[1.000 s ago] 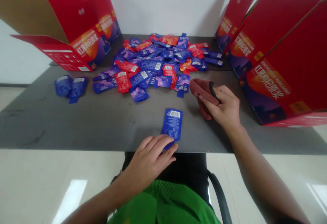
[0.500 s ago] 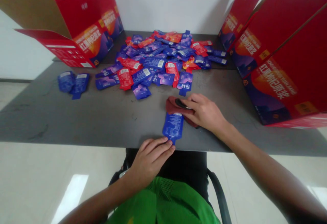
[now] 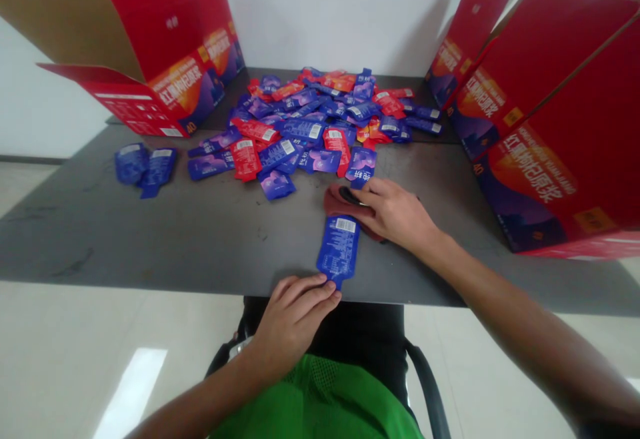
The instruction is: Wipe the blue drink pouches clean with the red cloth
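Note:
A blue pouch lies flat near the table's front edge, its printed back and barcode facing up and its narrow neck toward me. My left hand rests its outstretched fingertips on that neck; the thumb is hidden. My right hand is closed on a folded reddish-brown cloth, which sits against the pouch's far end. Beneath the right fingers shows a small black piece with a pale edge; its kind is unclear. Just beyond the cloth lies a blue-purple pouch at the edge of a pile.
A heap of blue and red pouches covers the back of the grey table. Two blue pouches lie apart at left. An open red carton stands back left; several red cartons stand at right.
My right hand and the cloth have moved slightly away from me, uncovering the pouch's barcode. My left fingertips remain on its neck. The view has shifted slightly.

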Motion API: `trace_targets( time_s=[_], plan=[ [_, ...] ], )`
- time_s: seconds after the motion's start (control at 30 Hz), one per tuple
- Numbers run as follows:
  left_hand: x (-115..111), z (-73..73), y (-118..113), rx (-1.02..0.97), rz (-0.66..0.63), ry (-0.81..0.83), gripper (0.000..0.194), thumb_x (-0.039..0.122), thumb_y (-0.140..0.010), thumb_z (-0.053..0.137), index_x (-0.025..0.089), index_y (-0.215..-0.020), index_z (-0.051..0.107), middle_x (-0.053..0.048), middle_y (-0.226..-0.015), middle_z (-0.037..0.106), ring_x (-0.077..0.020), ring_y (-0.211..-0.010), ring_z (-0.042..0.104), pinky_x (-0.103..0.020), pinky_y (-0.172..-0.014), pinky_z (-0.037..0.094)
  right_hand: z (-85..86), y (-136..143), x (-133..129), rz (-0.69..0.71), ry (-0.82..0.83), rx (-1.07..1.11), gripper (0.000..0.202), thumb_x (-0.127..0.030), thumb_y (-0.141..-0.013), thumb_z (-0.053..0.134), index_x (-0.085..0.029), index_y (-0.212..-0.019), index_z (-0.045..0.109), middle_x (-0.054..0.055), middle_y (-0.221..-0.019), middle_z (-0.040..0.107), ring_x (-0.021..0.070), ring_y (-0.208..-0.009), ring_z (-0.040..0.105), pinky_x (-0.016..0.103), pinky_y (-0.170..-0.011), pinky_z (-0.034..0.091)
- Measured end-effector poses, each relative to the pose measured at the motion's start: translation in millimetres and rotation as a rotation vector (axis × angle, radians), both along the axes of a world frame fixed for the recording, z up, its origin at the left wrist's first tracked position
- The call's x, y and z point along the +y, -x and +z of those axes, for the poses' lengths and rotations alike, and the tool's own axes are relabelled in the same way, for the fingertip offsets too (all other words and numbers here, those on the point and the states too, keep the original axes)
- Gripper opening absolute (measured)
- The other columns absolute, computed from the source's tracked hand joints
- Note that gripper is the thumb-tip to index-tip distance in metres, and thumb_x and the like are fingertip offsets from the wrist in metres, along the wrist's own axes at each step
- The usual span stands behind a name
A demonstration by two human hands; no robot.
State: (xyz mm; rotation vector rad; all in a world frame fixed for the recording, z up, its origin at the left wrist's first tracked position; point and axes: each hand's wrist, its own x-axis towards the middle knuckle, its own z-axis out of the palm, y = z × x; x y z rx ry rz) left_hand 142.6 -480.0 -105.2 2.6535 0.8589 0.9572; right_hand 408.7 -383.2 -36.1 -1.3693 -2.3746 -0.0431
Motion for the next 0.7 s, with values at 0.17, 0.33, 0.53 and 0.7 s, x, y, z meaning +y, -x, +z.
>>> trace_targets(
  time_s=[0.17,0.33,0.53,0.7],
  plan=[
    [-0.8,-2.6,0.8,-0.030,0.008,-0.018,0.023,0.016,-0.103,0.058,0.020,-0.123,0.070,-0.002,-0.119,0.077,-0.0208,-0.114,0.065,-0.038,-0.098,0.042,9.3,25.9,-37.9,0.203,0.032,0.035,0.037,-0.041,-0.104,0.054,-0.016,-0.129,0.066,0.009,-0.101,0.065,0.0222,-0.093,0.061,0.033,-0.077,0.052],
    [-0.2,-1.2,0.3,-0.032,-0.008,-0.001,0.024,0.015,-0.103,0.058,0.019,-0.123,0.070,-0.002,-0.120,0.076,-0.0215,-0.115,0.065,-0.038,-0.097,0.043,-17.3,30.1,-34.7,0.210,0.115,0.021,0.035,-0.038,-0.103,0.056,-0.020,-0.129,0.067,0.008,-0.106,0.067,0.0207,-0.095,0.062,0.032,-0.080,0.051],
    [-0.1,-0.6,-1.4,-0.064,0.002,0.029,0.025,0.016,-0.102,0.059,0.020,-0.124,0.070,-0.002,-0.121,0.076,-0.0212,-0.119,0.064,-0.038,-0.098,0.045,6.4,14.4,-6.8,0.010,-0.013,0.010,0.037,-0.041,-0.102,0.059,-0.017,-0.128,0.069,0.008,-0.096,0.065,0.0216,-0.089,0.061,0.032,-0.075,0.048],
    [-0.4,-1.9,-1.2,-0.077,0.022,0.011,0.022,0.017,-0.103,0.058,0.021,-0.121,0.071,-0.001,-0.115,0.077,-0.0197,-0.109,0.067,-0.037,-0.096,0.045,6.9,38.6,-51.7,0.218,0.119,0.001,0.038,-0.040,-0.103,0.055,-0.019,-0.134,0.065,0.008,-0.105,0.067,0.0208,-0.093,0.062,0.032,-0.078,0.050]
  ],
)
